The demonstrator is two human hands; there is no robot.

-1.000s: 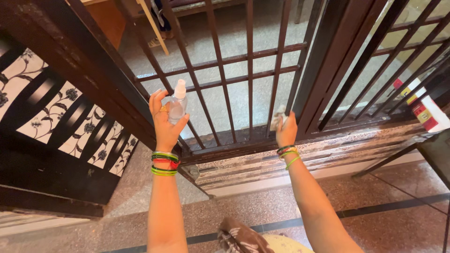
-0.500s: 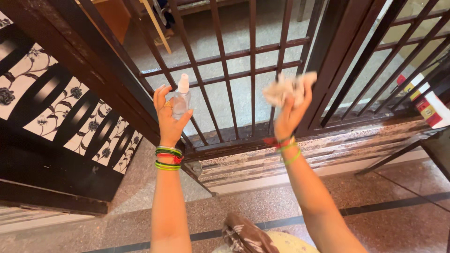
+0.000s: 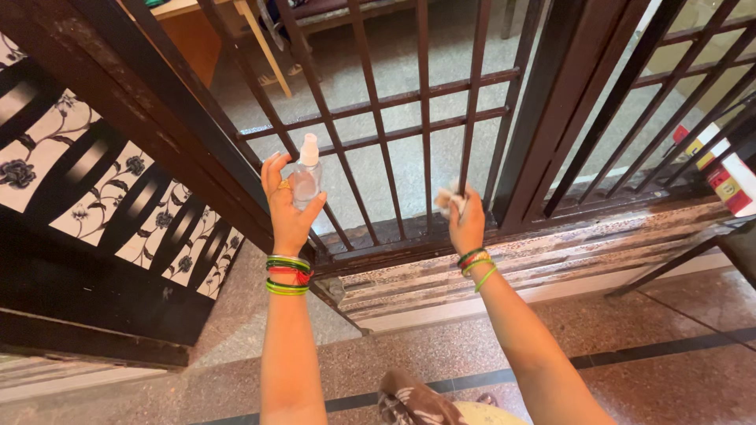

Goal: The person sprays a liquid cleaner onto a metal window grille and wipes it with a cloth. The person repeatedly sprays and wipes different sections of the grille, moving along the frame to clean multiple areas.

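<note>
My left hand (image 3: 287, 206) holds a small clear spray bottle (image 3: 305, 175) with a white nozzle, upright, in front of a dark metal grille gate (image 3: 378, 102). My right hand (image 3: 466, 220) grips a crumpled pale cloth (image 3: 449, 199) and presses it around a vertical bar of the gate, low down near the bottom rail. Both wrists wear coloured bangles.
A dark door panel with floral white cut-outs (image 3: 102, 197) stands open at the left. A worn stone threshold (image 3: 520, 256) runs under the gate. A red, yellow and white box (image 3: 728, 177) sits at the right. Wooden furniture legs (image 3: 260, 47) stand beyond the bars.
My right hand lifted the cloth up off the bar, then brought it back down onto a bar slightly further left. The left hand and bottle stayed almost still.
</note>
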